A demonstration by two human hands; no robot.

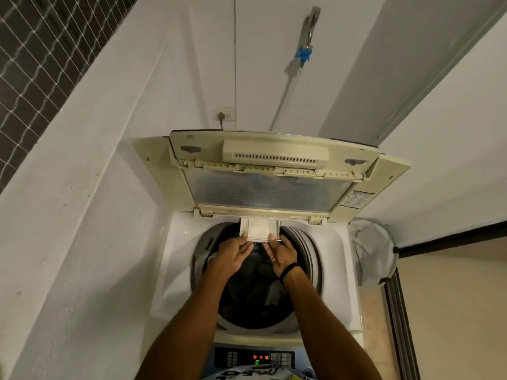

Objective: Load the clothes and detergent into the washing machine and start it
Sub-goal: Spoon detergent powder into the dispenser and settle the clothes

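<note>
A white top-loading washing machine (pixel 340 270) stands below me with its folding lid (pixel 269 171) raised against the wall. Dark clothes (pixel 258 292) lie in the drum. A cream detergent drawer (pixel 260 229) sticks out from the back rim over the drum. My left hand (pixel 233 256) touches the drawer's front left corner with its fingertips. My right hand (pixel 279 253), with a black band on the wrist, touches the front right corner. Both hands reach over the drum. The control panel (pixel 255 357) at the front shows red and green lights.
A white wall runs close along the machine's left side. A grey mesh laundry bag (pixel 373 250) stands at the right by a sliding door track. A tap with a blue fitting (pixel 303 54) and a wall socket (pixel 223 115) are on the wall behind.
</note>
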